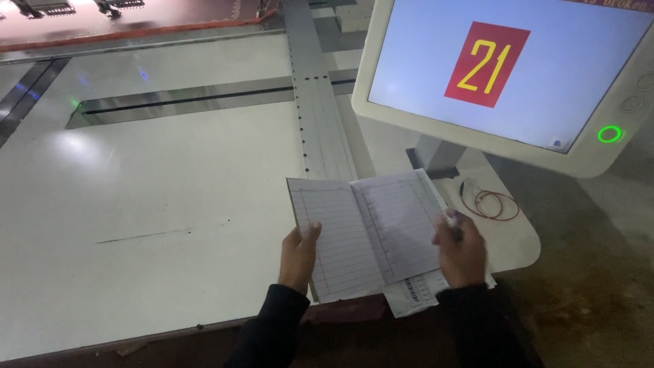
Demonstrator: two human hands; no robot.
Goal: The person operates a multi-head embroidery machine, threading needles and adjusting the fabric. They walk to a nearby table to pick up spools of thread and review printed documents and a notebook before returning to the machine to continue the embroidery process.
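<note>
Head view: low in the middle of the frame, an open ruled notebook (368, 232) lies tilted on the near edge of the white tabletop (150, 204). The left hand (298, 255) has its grip closed on the lower left edge of the left page, thumb on top of the paper. The right hand (463, 249) rests on the right page, fingers curled around a pen (452, 219) whose pale tip shows above the knuckles. A loose slip of printed paper (412, 294) sticks out from under the notebook at the bottom.

The notebook is thin and soft-covered, its pages ruled with lines and columns; faint writing fills the right page, too dim to make out. To write cleanly here, the left thumb should probably keep the page pinned flat, since the book overhangs the tabletop edge and could tip or slide.

At upper right a white-framed monitor (504, 82) shows a red panel on a pale screen, with a green ring light (609, 134) at its corner. Below it lies a loop of red cord (497, 204).
</note>
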